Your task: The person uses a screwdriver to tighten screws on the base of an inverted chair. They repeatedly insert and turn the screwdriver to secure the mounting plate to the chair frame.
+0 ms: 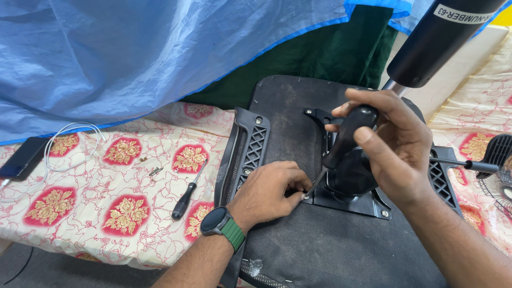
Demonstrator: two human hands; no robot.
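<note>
An upturned office chair seat [298, 234] with a black underside lies on a bed. A black metal mechanism plate [368, 205] is fixed at its middle, with a black gas cylinder [442, 37] rising from it. My right hand [394, 144] grips the black handle of a screwdriver [346, 136], whose tip meets a screw at the plate's near-left corner. My left hand [274, 186], with a green-strapped watch on the wrist, pinches around that tip and screw. A black plastic armrest bracket [245, 154] runs along the seat's left side.
A second screwdriver [188, 193] with a black handle lies on the floral bedsheet [106, 186], with loose screws [154, 170] nearby. A phone [21, 159] and white cable [69, 144] sit at far left. Blue tarpaulin [133, 53] hangs behind. A fan grille [498, 170] is at right.
</note>
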